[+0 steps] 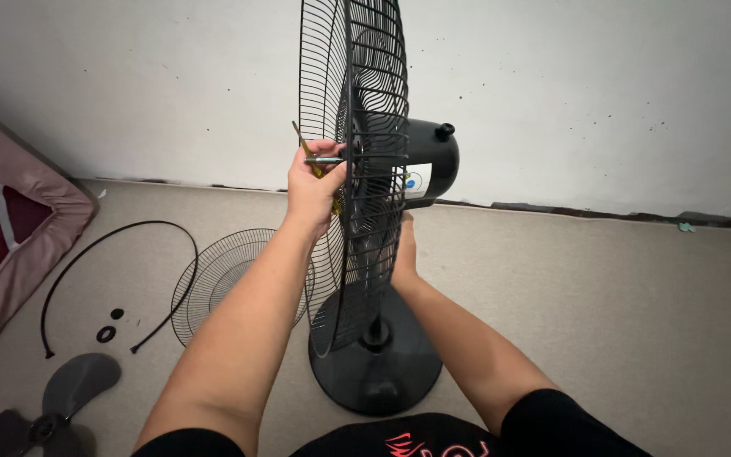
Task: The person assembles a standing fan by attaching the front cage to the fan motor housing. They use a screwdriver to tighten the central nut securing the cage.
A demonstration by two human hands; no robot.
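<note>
A black pedestal fan stands in front of me with its rear wire guard [364, 101] mounted and its motor housing [431, 161] behind. My left hand [313, 188] is closed on a yellow-handled screwdriver [321, 159] whose tip points into the guard's centre. My right hand [403, 252] reaches behind the guard, partly hidden by the wires, and rests under the motor housing. The round black base [382, 372] sits on the floor between my arms.
A loose front wire guard [213, 283] lies on the beige floor left of the base. A black rim ring [120, 271], two small round parts [107, 333] and grey fan blades [61, 402] lie further left. A pink mattress [10, 245] is at far left, a white wall behind.
</note>
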